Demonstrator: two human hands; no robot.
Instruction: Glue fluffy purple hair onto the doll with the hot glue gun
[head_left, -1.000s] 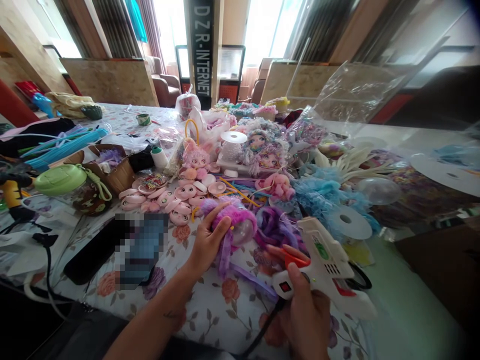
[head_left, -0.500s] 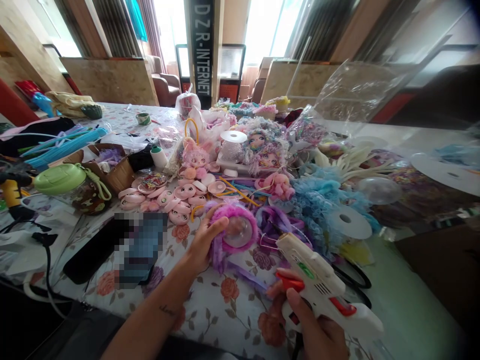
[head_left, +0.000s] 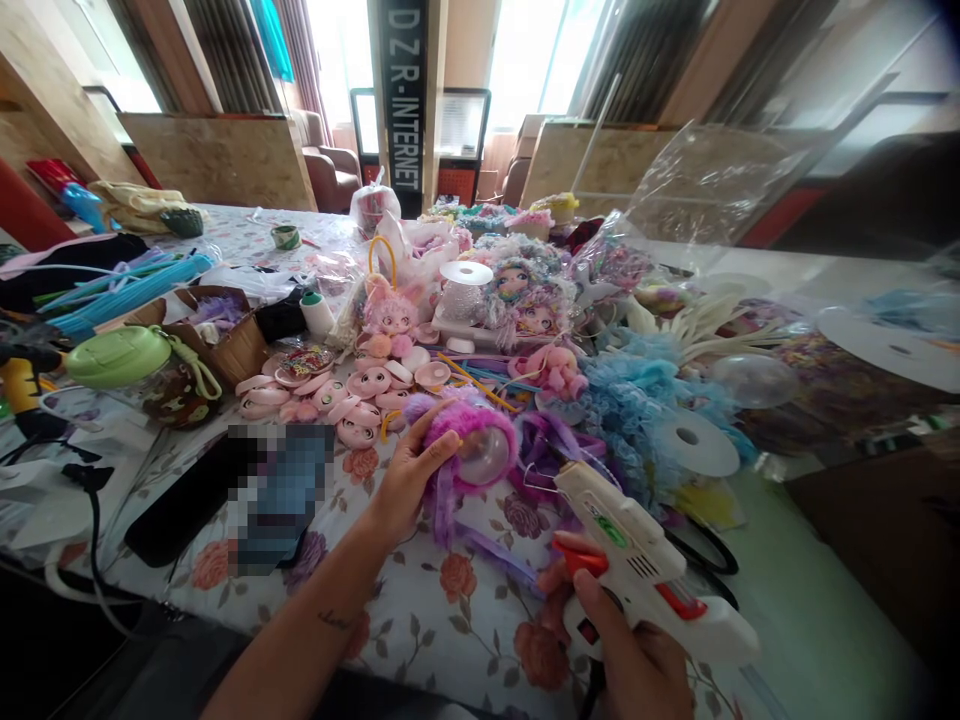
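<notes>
My left hand grips the left side of a fuzzy purple-pink ring around a clear, round dome. Purple fuzzy strips hang below it, and one trails right toward my other hand. A white glue gun with a red trigger is held in my right hand, its nozzle pointing up and left, to the right of the ring and apart from it. The purple strip's right end meets the fingers of my right hand; whether they hold it I cannot tell.
Pink doll faces lie behind my left hand. Blue ruffled material and a white spool are at right. A phone, a green-lidded jar and a cardboard box stand or lie at left.
The fuzzy ring has turned and shifted slightly right in my left hand, showing more fuzz at its upper left. The glue gun has moved very slightly.
</notes>
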